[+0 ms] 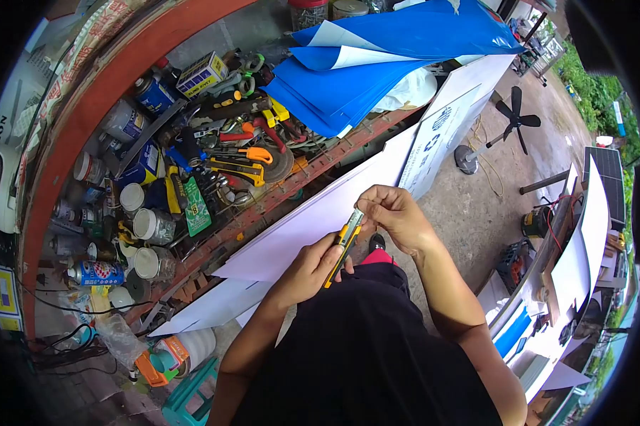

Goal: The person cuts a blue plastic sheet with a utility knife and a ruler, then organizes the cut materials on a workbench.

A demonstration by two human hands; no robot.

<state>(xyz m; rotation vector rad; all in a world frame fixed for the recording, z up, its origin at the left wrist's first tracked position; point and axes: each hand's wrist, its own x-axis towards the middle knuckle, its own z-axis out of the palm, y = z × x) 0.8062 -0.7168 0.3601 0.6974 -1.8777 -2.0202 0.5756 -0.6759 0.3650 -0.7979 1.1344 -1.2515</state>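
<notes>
My left hand [307,275] is wrapped around the yellow and black handle of a utility knife [343,243], in front of my body. The knife's silvery blade end points up and slightly right. At that end, the thumb and fingers of my right hand [394,219] are pinched together on the tip. My fingers cover the very end of the knife, so I cannot see whether a loose piece is held there. Large white sheets [291,245] lean just beyond both hands.
A red-framed bench [242,220] on the left carries several tools, jars and cans. Blue sheets [320,92] lie across its far end. A black-bladed fan [516,119] stands on the concrete floor. More white sheets [579,263] are at the right, and a green stool [185,401] is at lower left.
</notes>
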